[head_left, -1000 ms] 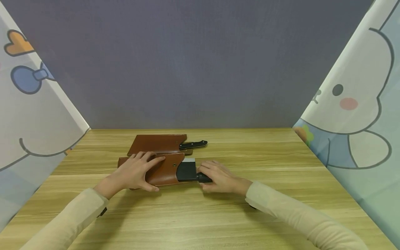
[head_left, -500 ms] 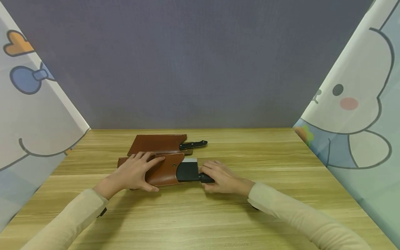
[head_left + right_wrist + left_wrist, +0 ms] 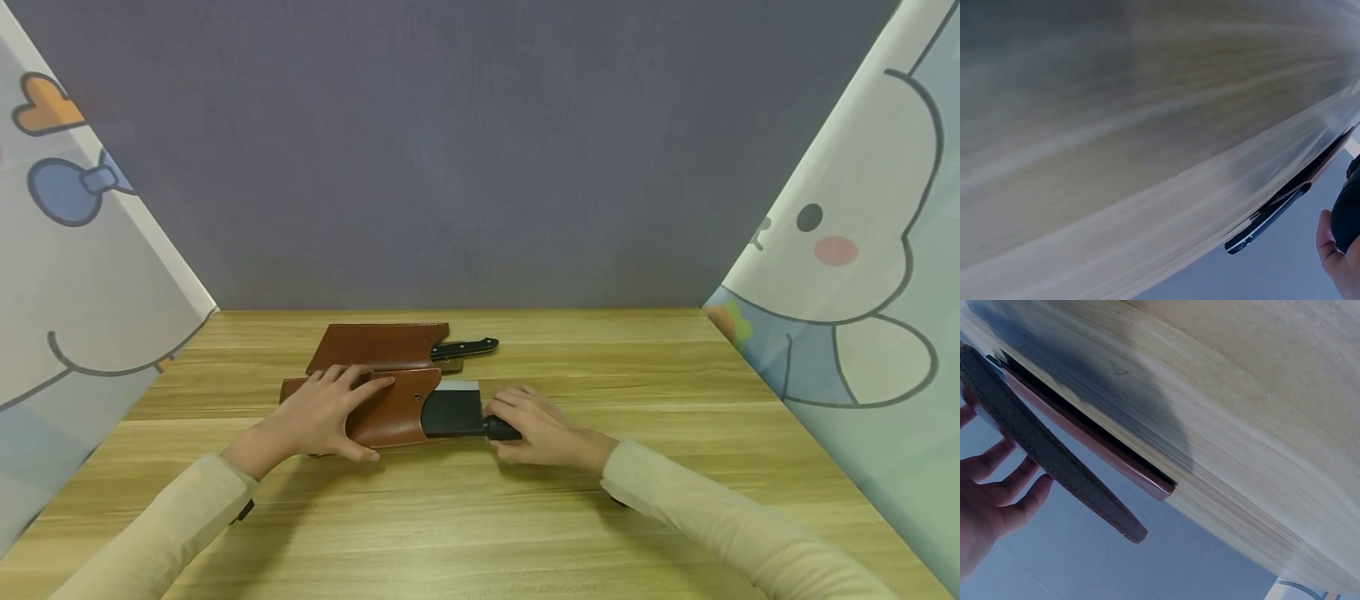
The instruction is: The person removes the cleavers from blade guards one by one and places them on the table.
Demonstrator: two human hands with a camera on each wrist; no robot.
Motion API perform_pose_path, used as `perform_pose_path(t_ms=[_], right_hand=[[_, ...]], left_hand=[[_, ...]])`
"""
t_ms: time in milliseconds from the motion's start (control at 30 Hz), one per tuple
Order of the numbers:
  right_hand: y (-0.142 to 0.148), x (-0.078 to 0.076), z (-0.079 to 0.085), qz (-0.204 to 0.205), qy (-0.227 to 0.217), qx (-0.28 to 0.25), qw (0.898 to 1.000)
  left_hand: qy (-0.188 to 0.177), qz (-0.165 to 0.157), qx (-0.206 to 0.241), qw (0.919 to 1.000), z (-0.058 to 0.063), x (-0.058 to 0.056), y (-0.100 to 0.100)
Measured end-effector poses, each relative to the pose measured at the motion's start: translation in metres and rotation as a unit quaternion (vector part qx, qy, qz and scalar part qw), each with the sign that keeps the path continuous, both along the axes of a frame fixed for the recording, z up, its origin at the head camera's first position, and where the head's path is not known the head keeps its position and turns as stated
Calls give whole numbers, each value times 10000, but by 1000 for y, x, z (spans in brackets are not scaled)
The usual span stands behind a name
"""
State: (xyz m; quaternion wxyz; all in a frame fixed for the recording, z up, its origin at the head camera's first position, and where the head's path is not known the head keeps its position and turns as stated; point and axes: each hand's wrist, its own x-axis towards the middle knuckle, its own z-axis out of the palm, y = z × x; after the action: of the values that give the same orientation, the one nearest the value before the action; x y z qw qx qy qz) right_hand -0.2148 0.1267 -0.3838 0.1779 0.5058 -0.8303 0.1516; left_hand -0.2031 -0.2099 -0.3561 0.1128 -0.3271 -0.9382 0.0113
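A black-bladed cleaver [image 3: 454,413] lies partly inside a brown leather sheath [image 3: 401,414], the inner part of its blade hidden. Its silver edge strip faces away from me and its black handle points right. My right hand [image 3: 534,427] grips that handle, fingers wrapped round it. On the sheath rests my left hand [image 3: 318,415], fingers spread over the leather and thumb along the near edge. The left wrist view shows the sheath [image 3: 1054,450] edge-on with the left hand [image 3: 997,494] against it. In the right wrist view the right hand [image 3: 1338,262] holds the dark handle.
Just behind lies a second brown leather sheath [image 3: 375,346], holding a knife whose black riveted handle [image 3: 465,347] sticks out right. Everything lies on a wood-grain table [image 3: 637,375]. A grey panel [image 3: 465,167] stands at the back, with cartoon-printed cloths on both sides.
My right hand has drawn the cleaver slightly to the right, so more of the black blade shows outside the sheath. The left hand and the rear sheath have stayed nearly in place.
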Motion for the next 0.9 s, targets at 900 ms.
perform_pose_path(t_ms=[900], right_hand=[[14,0,-2,-48,22,-92,9999]], left_hand=[[-15,27,53,10000,-3,-3,-5]])
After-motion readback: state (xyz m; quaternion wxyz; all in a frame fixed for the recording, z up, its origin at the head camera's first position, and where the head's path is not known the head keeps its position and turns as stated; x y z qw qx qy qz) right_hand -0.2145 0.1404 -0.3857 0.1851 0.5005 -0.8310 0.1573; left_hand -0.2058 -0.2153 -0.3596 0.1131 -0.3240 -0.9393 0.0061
